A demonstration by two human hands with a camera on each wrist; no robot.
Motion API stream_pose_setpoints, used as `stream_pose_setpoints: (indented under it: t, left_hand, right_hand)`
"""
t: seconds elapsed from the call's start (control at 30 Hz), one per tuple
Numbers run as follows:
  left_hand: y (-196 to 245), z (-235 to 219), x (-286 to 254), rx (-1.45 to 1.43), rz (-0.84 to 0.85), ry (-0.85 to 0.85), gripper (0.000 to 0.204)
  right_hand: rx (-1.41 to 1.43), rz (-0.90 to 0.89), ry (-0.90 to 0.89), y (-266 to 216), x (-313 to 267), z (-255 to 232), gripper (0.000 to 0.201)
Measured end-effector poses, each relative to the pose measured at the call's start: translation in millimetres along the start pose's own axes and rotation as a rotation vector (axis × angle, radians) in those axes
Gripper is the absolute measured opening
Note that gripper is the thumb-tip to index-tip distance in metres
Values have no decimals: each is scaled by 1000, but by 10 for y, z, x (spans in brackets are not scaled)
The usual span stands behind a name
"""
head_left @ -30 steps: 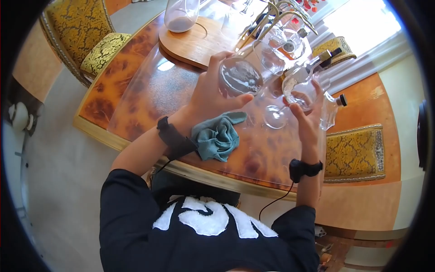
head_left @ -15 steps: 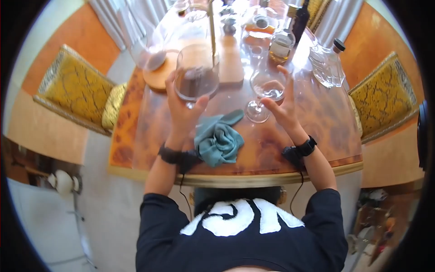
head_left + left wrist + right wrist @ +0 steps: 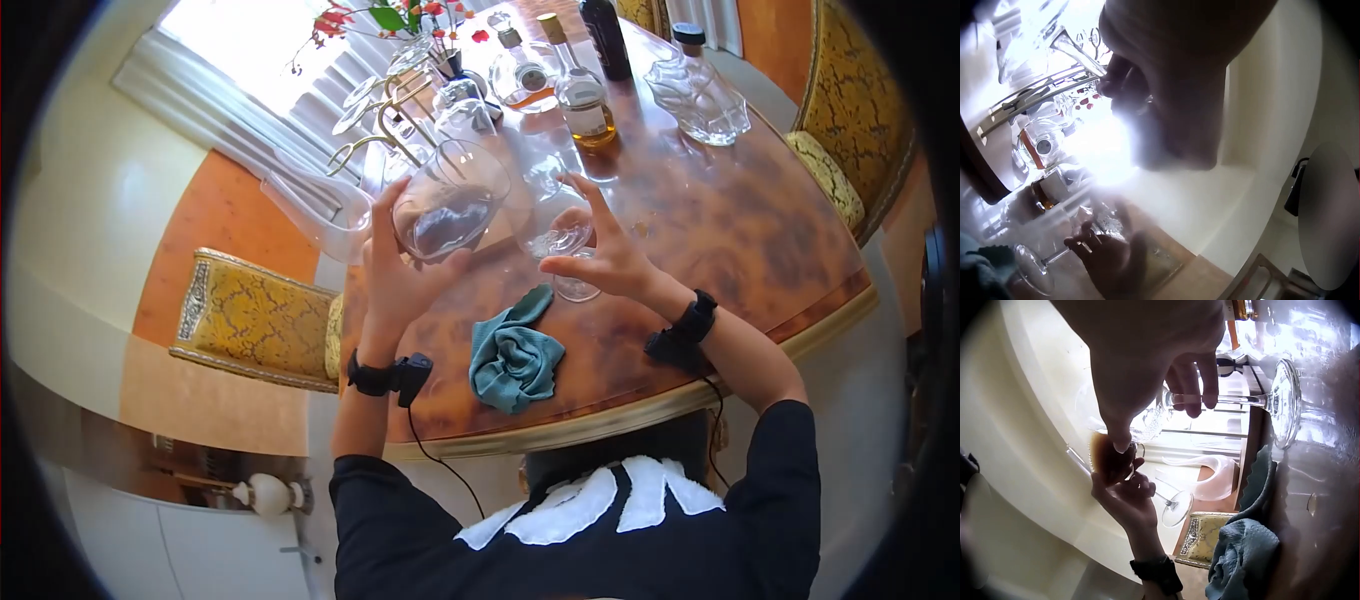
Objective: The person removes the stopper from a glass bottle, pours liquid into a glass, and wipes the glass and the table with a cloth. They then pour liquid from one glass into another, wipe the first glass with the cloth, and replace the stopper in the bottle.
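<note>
In the head view my left hand [image 3: 400,275] holds a large clear glass [image 3: 450,215] by its bowl, thumb and fingers spread around it. My right hand [image 3: 615,255] grips a smaller stemmed glass [image 3: 552,228], whose round foot is low over the table. The right wrist view shows that glass's foot [image 3: 1286,403] and stem, with fingers of my right hand [image 3: 1147,356] at the stem, and my left hand [image 3: 1129,506] around the other glass. A crumpled teal cloth [image 3: 515,360] lies on the table between my forearms, touched by neither hand.
A curved clear decanter [image 3: 325,215] stands beyond my left hand, near a brass-coloured rack [image 3: 400,120]. Farther back are an amber bottle [image 3: 585,105], a dark bottle [image 3: 603,40] and a faceted decanter [image 3: 700,100]. The gold table edge [image 3: 590,425] runs close to my body.
The head view has swung around, shifting the whole table within it. Both hands still hold their glasses, and the cloth remains on the table between the forearms.
</note>
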State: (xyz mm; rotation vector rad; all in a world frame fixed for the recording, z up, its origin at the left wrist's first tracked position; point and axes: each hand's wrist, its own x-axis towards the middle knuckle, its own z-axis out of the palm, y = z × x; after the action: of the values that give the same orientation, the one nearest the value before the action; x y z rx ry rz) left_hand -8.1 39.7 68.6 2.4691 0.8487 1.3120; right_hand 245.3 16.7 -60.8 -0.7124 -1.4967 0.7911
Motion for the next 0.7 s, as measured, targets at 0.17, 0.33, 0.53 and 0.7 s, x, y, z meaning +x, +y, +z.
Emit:
stream_pose_setpoints:
  t: [0.17,0.33,0.53,0.7]
  left_hand:
    - [100,-197,253,150,-18,-162,86]
    - [315,-317,522,245,-61,-318,85]
    - [531,-388,745,438,-54,-474,86]
    - [638,-387,862,480,-19,-534,84]
  right_hand:
    - [19,-6,2,-65,-10,-25,107]
    - [64,38,-24,-73,-11,-32,106]
    - [24,-45,-8,-26,14,-33,104]
    - [41,-45,-18,-26,8,-32,104]
